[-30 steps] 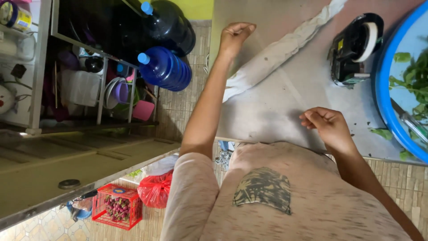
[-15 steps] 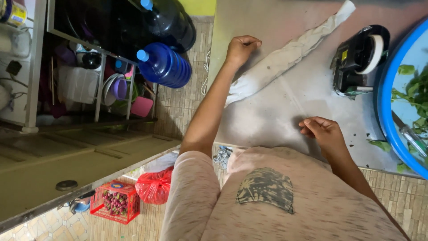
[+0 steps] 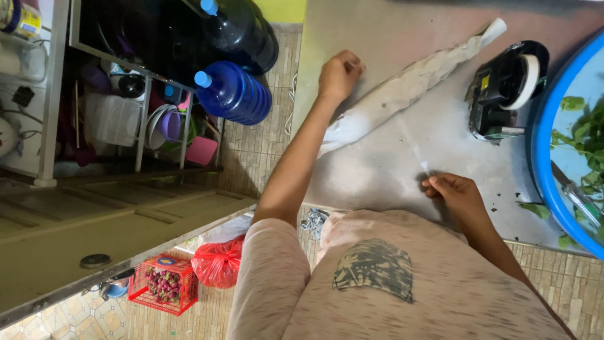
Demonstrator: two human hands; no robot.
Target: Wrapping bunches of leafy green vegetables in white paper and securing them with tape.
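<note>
So the long wrapped bundle (image 3: 409, 85), something rolled up in grey-white paper or plastic, lies diagonally on the metal surface (image 3: 390, 170), and it looks pretty much wrapped already. What seems left is the closing up: the right hand (image 3: 456, 195) has its fingertips pinched together on what looks like a thin clear strip (image 3: 415, 151), maybe tape or film, running from that hand up toward the bundle. Hard to see exactly where it ends since it's nearly see-through.

The left hand (image 3: 340, 72) is curled into a closed fist right at the far edge of the surface, just beside the bundle. I can't tell if it's gripping a bit of wrap or strip or just resting there, nothing shows inside the fist.

Past the right hand, on its outer side, sits a black tape dispenser (image 3: 503, 85) with a white roll in it, close to the narrow tip of the bundle. Further out that way is a blue tub (image 3: 542, 151) with water and green leaves (image 3: 588, 126) floating in it. Out beyond the left hand, off the surface, there are big blue water jugs (image 3: 236, 94), and down on the tiled floor a red basket (image 3: 162, 283) and a red bag (image 3: 218, 263).
</note>
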